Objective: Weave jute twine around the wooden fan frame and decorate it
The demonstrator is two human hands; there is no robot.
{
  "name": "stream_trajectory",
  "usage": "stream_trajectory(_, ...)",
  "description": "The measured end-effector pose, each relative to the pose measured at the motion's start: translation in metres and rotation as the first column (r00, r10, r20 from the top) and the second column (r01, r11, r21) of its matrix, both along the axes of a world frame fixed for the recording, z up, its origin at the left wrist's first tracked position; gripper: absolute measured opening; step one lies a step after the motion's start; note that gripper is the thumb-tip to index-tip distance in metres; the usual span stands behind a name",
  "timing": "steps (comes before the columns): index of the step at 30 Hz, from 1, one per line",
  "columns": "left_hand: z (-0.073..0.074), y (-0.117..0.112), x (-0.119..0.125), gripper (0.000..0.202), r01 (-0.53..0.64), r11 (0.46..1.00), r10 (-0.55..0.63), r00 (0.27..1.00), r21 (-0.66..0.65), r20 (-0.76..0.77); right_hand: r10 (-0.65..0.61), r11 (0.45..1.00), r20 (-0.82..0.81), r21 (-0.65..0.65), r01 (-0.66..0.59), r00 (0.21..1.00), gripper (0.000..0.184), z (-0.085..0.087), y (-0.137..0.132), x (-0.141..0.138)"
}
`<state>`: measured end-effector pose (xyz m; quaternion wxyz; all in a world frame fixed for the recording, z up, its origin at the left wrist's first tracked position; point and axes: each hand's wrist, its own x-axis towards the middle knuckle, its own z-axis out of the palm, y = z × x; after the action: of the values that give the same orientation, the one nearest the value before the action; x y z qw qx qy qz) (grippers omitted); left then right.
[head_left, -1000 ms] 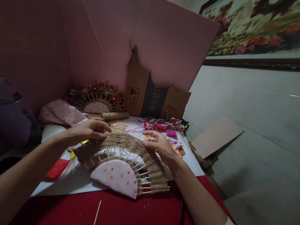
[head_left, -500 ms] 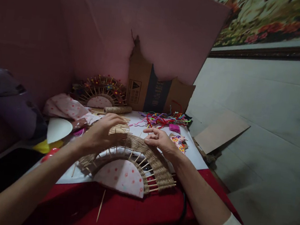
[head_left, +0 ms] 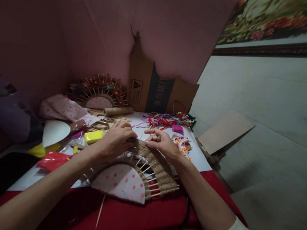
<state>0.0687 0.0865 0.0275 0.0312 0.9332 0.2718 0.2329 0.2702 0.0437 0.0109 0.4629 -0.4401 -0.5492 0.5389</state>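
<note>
A half-round woven piece (head_left: 161,172) lies in front of me: jute twine wound over wooden skewers around a pink dotted fabric half-disc (head_left: 120,183). My left hand (head_left: 116,140) rests on the top of the woven arc with its fingers curled down on the twine. My right hand (head_left: 160,143) meets it from the right, fingers pinched together at the arc's top edge. What the pinch holds is too small to make out. Both hands almost touch.
A finished decorated fan piece (head_left: 99,91) leans at the back beside a twine spool (head_left: 118,110) and a cardboard box (head_left: 155,93). Coloured pipe cleaners (head_left: 166,120), yellow and red items (head_left: 93,136) and a white half-disc (head_left: 55,132) lie around. A loose skewer (head_left: 100,210) lies on the red cloth (head_left: 131,219).
My left hand has slid right along the top of the arc until it meets my right hand. The woven piece has turned a little and the view has shifted.
</note>
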Motion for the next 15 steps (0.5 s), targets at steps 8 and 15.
stream_trajectory(8,-0.008,-0.004,0.0,0.019,-0.012,1.0,0.011,0.999,0.02,0.047,0.013,1.0,0.002,0.005,-0.013,1.0,0.047,-0.002,0.0,-0.003)
stream_trajectory(15,0.001,-0.005,-0.011,0.016,-0.186,0.982,0.184,0.885,-0.038,0.429,0.027,0.999,-0.004,0.027,-0.027,1.0,0.046,-0.004,0.001,-0.002)
